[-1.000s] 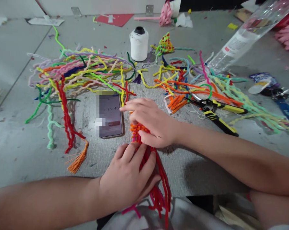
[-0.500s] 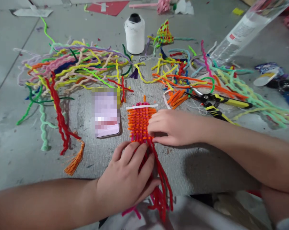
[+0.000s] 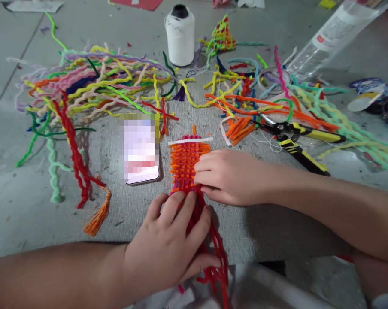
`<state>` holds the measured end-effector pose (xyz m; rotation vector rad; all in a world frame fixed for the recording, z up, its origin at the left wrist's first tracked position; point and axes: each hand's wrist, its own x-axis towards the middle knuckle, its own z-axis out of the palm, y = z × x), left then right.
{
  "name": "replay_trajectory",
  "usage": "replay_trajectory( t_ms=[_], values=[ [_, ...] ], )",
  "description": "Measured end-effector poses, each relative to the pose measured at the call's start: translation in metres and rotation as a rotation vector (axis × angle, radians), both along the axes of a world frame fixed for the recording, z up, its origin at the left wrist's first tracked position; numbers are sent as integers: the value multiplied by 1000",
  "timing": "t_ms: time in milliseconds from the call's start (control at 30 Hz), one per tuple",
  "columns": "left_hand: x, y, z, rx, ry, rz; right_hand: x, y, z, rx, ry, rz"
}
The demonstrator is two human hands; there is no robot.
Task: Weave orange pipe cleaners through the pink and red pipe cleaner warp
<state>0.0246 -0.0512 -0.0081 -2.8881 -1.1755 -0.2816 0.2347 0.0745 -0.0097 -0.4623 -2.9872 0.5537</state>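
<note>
A woven piece of orange and magenta pipe cleaners [image 3: 183,165] lies on the grey table, with a white strip [image 3: 189,140] across its top. Long red pipe cleaners [image 3: 220,251] trail from its lower end over the table's near edge. My left hand [image 3: 173,234] rests palm down over the lower end, fingers spread, its thumb across the red strands. At the right edge, my right hand [image 3: 231,176] has its fingers bent and closed together on the weave. Its fingertips are partly hidden, as are the strands under my left palm.
Left of the weave lies a phone [image 3: 141,148] with a blurred screen. A heap of coloured pipe cleaners [image 3: 94,88] and an orange tassel [image 3: 99,214] are at left. Behind stands a white thread spool [image 3: 180,40]. Black-and-yellow pliers [image 3: 298,148] and a clear plastic tube [image 3: 329,40] lie at right.
My right hand has shifted slightly down and inward along the weave's right edge. My left thumb reaches further right over the red strands. The whole view has shifted a little.
</note>
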Motion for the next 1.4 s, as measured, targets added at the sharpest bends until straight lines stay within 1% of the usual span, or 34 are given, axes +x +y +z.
replay_trajectory(
  t_ms=[133,267,333,400,500,600,667,767,933,1000,1067,1167,1233,1400],
  values=[
    [0,-1,2,-82,-25,7,0,1,-3,-36,16,-21],
    [0,-2,1,-177,-66,42,0,0,-2,-53,20,-47],
    [1,-2,0,-171,-55,43,-1,-2,-1,-61,18,-72],
    [2,-2,-1,-132,-41,38,-4,-4,-1,-49,23,-103],
    [4,-2,-1,-103,-34,41,-9,-7,-5,27,66,-126],
    [4,-2,-1,-137,-34,38,-13,-9,-11,113,139,-135],
    [4,-2,0,-172,-53,21,-15,-10,-13,142,166,-153],
    [3,-1,0,-179,-71,8,-16,-11,-15,128,161,-179],
    [3,1,-2,-94,-78,-17,-14,-10,-14,61,134,-214],
    [3,1,-2,-40,-86,-21,-13,-8,-12,31,144,-204],
    [3,1,0,13,-79,9,-11,-7,-11,5,169,-166],
    [2,2,3,85,-48,77,-8,-4,-10,16,176,-36],
    [2,3,5,107,-28,92,-7,-1,-9,33,143,42],
    [3,5,4,105,-4,86,-5,9,-9,61,56,134]
  ],
)
